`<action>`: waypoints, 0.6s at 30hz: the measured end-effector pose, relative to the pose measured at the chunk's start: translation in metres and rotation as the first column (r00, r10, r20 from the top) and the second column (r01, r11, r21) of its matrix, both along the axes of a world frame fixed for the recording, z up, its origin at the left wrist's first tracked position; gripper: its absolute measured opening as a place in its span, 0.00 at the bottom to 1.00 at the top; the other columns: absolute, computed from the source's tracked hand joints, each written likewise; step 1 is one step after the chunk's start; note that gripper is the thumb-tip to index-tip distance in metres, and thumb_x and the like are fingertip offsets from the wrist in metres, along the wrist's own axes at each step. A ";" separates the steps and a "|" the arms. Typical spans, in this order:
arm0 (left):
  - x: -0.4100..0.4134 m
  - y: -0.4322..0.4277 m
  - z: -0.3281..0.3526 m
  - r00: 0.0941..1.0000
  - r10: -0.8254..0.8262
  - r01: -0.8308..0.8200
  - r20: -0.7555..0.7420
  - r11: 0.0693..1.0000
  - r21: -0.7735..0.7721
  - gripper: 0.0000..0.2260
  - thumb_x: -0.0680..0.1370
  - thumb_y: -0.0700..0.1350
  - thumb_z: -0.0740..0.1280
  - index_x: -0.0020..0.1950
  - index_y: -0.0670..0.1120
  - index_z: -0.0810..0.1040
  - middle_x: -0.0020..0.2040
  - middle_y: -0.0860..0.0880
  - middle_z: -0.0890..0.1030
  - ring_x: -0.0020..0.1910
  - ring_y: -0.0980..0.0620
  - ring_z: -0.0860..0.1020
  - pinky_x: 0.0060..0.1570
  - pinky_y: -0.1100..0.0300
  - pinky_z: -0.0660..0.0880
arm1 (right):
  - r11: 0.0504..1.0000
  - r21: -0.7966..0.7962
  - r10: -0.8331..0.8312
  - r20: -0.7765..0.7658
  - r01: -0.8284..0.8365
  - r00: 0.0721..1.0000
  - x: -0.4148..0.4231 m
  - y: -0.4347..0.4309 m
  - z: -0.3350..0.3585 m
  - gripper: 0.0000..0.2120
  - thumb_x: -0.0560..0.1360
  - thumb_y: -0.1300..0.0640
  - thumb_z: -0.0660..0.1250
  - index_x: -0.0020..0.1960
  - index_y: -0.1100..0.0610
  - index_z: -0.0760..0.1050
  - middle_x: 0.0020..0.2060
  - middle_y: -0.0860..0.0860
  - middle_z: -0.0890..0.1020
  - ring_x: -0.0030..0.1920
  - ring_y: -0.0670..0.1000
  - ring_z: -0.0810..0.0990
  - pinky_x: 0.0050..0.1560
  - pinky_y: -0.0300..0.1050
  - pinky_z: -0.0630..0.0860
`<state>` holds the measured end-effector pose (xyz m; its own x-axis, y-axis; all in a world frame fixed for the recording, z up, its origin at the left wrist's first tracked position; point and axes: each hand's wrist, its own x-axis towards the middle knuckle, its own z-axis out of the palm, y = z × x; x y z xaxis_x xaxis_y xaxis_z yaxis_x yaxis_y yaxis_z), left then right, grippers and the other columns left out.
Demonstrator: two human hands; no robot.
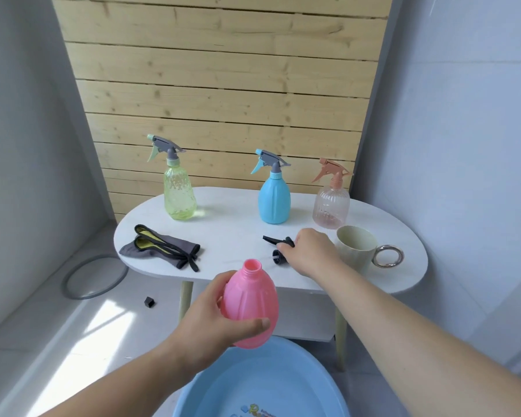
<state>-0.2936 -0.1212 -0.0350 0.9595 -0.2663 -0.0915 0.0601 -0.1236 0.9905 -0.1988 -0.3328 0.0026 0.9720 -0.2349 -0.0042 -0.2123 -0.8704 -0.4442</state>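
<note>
**Desk:** Where is the pink bottle (pixel 250 305)?

**Photographer:** In the left grip (pixel 214 323), in the air just short of the worktop (pixel 232 236) edge and above the rim of the blue basin (pixel 193 395); its open neck tilts up and away from the camera; it wears no sprayer.

**Desk:** How does that grip sit?

**Photographer:** Wrapped round the lower belly; the thumb lies across the front, pointing right; the fingers curl behind, mostly hidden; the forearm rises from the bottom left.

**Desk:** And the other arm?

**Photographer:** Stretched long from the lower right, wrist low over the worktop; the right grip (pixel 309 251) is knuckles-up, its fingers curled down and closed on the black sprayer (pixel 278 246), which lies on the surface; the trigger pokes out to the left, the screw collar shows below the fingertips.

**Desk:** What surrounds it?

**Photographer:** A pale mug (pixel 355 248) with a ring handle just beside the right wrist; a grey cloth (pixel 163 246) on the left side of the worktop; three capped bottles at the back, green (pixel 179 194), blue (pixel 274 200) and clear (pixel 331 206), all upright and well apart from both hands.
</note>
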 end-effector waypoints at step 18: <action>0.002 0.004 -0.012 1.000 -0.003 0.003 -0.011 1.000 0.006 0.33 0.57 0.52 0.84 0.59 0.67 0.78 0.51 0.58 0.84 0.51 0.52 0.85 0.50 0.47 0.85 | 0.907 0.356 -0.174 -0.169 0.225 0.970 0.029 0.011 -0.014 0.13 0.69 0.52 0.73 0.40 0.56 0.70 0.35 0.50 0.76 0.31 0.50 0.76 0.30 0.40 0.73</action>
